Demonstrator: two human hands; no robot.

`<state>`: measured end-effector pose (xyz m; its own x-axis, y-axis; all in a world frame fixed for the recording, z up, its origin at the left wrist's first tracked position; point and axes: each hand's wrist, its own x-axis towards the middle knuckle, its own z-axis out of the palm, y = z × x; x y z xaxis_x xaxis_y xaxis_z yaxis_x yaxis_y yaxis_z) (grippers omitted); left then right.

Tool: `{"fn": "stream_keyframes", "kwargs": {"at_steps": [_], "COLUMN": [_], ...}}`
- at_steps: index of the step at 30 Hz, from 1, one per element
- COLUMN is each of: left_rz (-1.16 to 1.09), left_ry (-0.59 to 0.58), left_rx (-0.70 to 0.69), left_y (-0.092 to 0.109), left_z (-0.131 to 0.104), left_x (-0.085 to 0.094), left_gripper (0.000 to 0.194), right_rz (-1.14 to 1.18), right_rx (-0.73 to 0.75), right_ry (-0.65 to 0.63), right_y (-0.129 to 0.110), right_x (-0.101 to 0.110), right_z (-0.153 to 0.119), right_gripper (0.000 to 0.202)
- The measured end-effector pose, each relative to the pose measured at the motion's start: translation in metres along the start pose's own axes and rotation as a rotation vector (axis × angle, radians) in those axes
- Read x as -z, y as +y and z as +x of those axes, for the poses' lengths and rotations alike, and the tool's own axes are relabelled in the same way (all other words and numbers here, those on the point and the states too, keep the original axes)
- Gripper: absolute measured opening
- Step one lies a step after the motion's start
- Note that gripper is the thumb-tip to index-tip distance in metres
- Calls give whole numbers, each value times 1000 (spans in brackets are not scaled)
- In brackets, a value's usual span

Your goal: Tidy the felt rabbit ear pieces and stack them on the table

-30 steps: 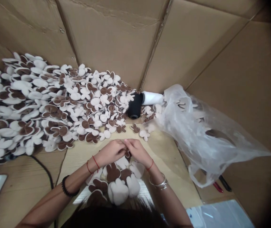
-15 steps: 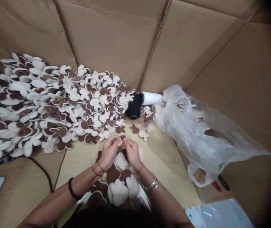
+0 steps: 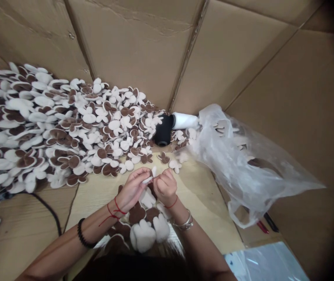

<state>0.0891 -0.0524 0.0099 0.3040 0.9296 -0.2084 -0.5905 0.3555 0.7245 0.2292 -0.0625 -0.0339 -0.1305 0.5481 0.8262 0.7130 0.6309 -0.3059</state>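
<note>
At the centre of the frame, piece in hand: a small white plush piece (image 3: 154,171), held up between the two hands over the worktop (image 3: 200,201); its outline is mostly covered, so whether it is folded cannot be told.
Left hand: the left hand (image 3: 133,188) has its fingers (image 3: 143,172) narrowed to a pinch on the piece's left side.
Right hand: the right hand (image 3: 166,187) sits just beside the piece, its fingers curled in towards the palm — I cannot tell whether they grip the piece's edge or something finer.
Step in hand: judging by the pose, close two-handed fingerwork on this single piece, the left steadying and the right working at its edge.
Next move: it seems to call for a firm left pinch and a small, controlled right-hand action, since the plush looks soft and likely to bend.
Plush pieces below the hands: brown and white rabbit-shaped pieces (image 3: 143,236) lie loosely together at lower centre, between the forearms.
Rabbit-shape heap: a large heap of similar pieces (image 3: 63,134) fills the left and upper left of the worktop.
Spools: a black spool (image 3: 163,132) and a white spool (image 3: 185,121) touch or nearly touch — above centre.
Plastic bag: a translucent bag (image 3: 234,168) lies right of centre, with more pieces showing through.
</note>
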Motion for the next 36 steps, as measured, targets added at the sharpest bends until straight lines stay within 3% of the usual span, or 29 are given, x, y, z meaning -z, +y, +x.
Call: {"fn": "stream_keyframes", "kwargs": {"at_steps": [2, 4, 6, 8, 11, 15, 18, 23, 29, 36], "left_rz": [45, 199, 440, 572, 612, 589, 643, 736, 616, 694], "left_ry": [11, 29, 59, 53, -10, -115, -149, -194, -99, -254], "left_rx": [-119, -328, -421, -394, -298, -217, -151, -74, 99, 90], "left_y": [23, 44, 53, 46, 21, 2, 7, 10, 11, 17], "left_z": [-5, -10, -11, -9, 0, 9, 10, 12, 13, 10], "left_x": [0, 1, 2, 3, 4, 10, 14, 20, 20, 18], "left_gripper": [19, 21, 22, 26, 36, 40, 30, 34, 49, 29], "right_rz": [8, 132, 360, 618, 831, 762, 686, 657, 627, 595], "right_rx": [-71, -263, -500, -669, -772, -815, -788, -790, -812, -795], "right_ry": [-22, 0, 1, -65, -215, -237, -212, -227, -222, -220], "right_y": [11, 17, 16, 8, -6, -12, -8, -5, -2, -1], "right_x": [4, 6, 8, 8, 7, 4, 5, 7, 10, 10], "right_z": [3, 10, 18, 22, 20, 14, 13, 16, 18, 17], "right_gripper": [40, 43, 45, 41, 37, 36, 34, 27, 28, 31]}}
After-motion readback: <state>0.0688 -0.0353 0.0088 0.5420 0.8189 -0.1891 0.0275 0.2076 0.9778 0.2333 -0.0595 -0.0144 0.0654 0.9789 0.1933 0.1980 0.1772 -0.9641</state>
